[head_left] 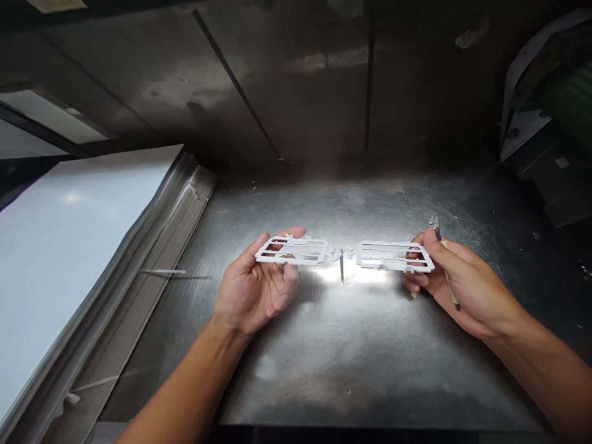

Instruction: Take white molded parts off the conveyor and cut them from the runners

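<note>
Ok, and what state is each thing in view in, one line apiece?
Left hand: holding the left white frame.
Right hand: holding the right white frame, plus pliers.
White frames: held up, joined by a curved link.
Pliers: tucked in the right hand, tip up; too small to tell whether the jaws are open.
Stack of sheets: lying at left, white on top.
Metal table: shiny, scuffed.

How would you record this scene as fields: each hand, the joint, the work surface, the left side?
Left hand: holds the left white frame at its outer end
Right hand: holds the right white frame, plus a pliers-like tool
Joint: thin white runner between the frames
Work surface: scratched metal table, below the frames
Left side: stack of sheets, white on top
</note>
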`<state>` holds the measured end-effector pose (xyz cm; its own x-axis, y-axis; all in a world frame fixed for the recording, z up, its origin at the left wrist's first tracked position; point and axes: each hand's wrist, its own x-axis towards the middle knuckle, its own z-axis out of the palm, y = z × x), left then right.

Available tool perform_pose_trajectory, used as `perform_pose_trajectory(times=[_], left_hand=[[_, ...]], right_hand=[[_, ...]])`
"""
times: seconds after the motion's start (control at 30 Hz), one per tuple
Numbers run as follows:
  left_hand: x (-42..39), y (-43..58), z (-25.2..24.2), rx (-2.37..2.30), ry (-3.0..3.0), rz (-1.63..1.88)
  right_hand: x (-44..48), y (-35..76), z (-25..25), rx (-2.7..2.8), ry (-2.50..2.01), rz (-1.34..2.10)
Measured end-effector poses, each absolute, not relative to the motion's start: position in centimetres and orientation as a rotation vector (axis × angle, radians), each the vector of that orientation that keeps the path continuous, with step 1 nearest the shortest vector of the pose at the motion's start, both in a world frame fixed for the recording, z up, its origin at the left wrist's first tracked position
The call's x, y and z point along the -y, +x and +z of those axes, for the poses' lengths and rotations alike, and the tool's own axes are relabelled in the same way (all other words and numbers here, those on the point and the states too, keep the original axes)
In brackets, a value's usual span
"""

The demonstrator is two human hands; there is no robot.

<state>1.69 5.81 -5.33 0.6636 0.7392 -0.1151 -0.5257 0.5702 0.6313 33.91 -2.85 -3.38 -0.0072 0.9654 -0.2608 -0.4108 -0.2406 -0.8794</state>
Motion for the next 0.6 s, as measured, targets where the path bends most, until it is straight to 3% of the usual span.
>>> perform_pose_trajectory(times=[0.6], left_hand=[[-5.70,1.48,-5.17,-0.438,0.615,0.753]], right_hand=[[2.94,34.11,-3.39,0.863,-1.150,1.493]])
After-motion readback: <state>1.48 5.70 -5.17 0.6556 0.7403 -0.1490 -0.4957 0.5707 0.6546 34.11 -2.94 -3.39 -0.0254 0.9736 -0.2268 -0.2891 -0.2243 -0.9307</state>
